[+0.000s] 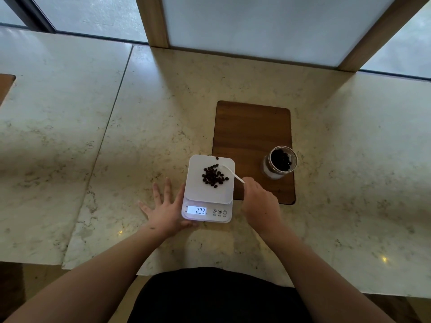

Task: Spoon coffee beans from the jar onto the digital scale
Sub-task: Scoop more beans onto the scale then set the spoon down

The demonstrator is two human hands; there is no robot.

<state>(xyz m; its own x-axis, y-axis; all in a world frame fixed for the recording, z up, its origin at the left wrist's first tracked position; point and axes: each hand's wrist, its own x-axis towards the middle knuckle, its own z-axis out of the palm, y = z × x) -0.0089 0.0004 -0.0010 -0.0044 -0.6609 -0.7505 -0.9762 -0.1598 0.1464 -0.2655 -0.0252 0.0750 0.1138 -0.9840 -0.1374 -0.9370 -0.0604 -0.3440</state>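
Right hand [261, 203] gripping white spoon [232, 173], handle end hidden in fist.

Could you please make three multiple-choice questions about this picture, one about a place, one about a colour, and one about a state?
1. Where does the clear glass jar of coffee beans stand?
A. On the brown wooden board
B. On the scale
C. On the floor

2. What colour is the small plastic spoon?
A. Red
B. White
C. Black

3. What is the state of the white digital scale?
A. Switched off
B. Covered by a cloth
C. Switched on, display lit

Answers: 1 A, the jar sits on the board's near right part. 2 B, the spoon held in the right hand is white. 3 C, the display shows lit digits; dark beans lie on the platform, and the left hand lies flat beside it.
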